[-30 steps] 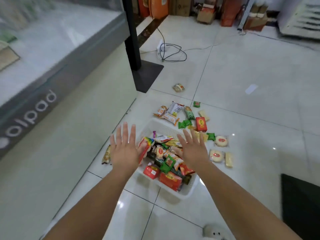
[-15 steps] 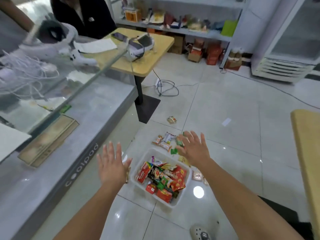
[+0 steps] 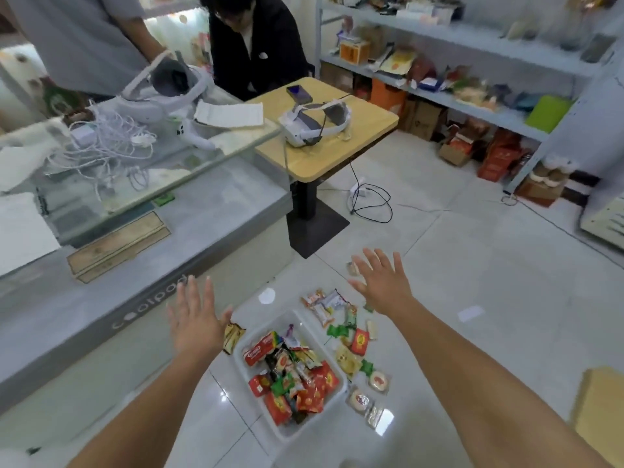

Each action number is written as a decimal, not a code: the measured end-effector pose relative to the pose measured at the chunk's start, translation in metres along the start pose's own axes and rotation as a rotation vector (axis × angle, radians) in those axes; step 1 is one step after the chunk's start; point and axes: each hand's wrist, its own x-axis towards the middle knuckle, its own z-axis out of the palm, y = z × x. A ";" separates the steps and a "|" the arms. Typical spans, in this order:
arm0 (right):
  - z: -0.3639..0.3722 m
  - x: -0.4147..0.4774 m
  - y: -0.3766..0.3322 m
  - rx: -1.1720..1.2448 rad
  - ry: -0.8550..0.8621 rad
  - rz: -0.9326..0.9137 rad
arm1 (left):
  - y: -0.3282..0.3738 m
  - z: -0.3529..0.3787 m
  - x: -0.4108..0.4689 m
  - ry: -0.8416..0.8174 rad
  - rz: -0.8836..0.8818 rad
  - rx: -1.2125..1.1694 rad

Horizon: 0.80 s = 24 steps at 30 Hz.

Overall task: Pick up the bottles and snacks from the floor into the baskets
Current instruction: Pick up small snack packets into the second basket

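A white basket stands on the tiled floor, filled with several red, green and yellow snack packets. More snack packets lie scattered on the floor to its right and beyond it; round wrapped cakes lie at its right side. One packet lies at its left. My left hand is spread flat in the air left of the basket, holding nothing. My right hand is spread above the far packets, also holding nothing. No bottles are in view.
A glass-topped freezer counter runs along the left. A yellow table with a headset stands behind on a black base. Cables lie on the floor. Shelves line the back wall. Two people stand behind the counter.
My view has tilted upward, bringing the counter, table and people into sight. Both hands stay spread and have moved apart, away from the basket; the right hand now reaches farther forward.
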 end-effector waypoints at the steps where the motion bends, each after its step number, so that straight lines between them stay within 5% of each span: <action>1: -0.003 0.011 0.004 0.002 0.001 -0.014 | -0.001 -0.005 0.001 0.014 -0.030 -0.002; 15: -0.010 0.144 0.037 -0.077 0.028 -0.342 | 0.050 -0.006 0.053 0.040 -0.382 -0.007; 24: -0.023 0.241 0.076 -0.193 -0.051 -0.940 | 0.198 0.016 0.007 0.027 -0.855 -0.180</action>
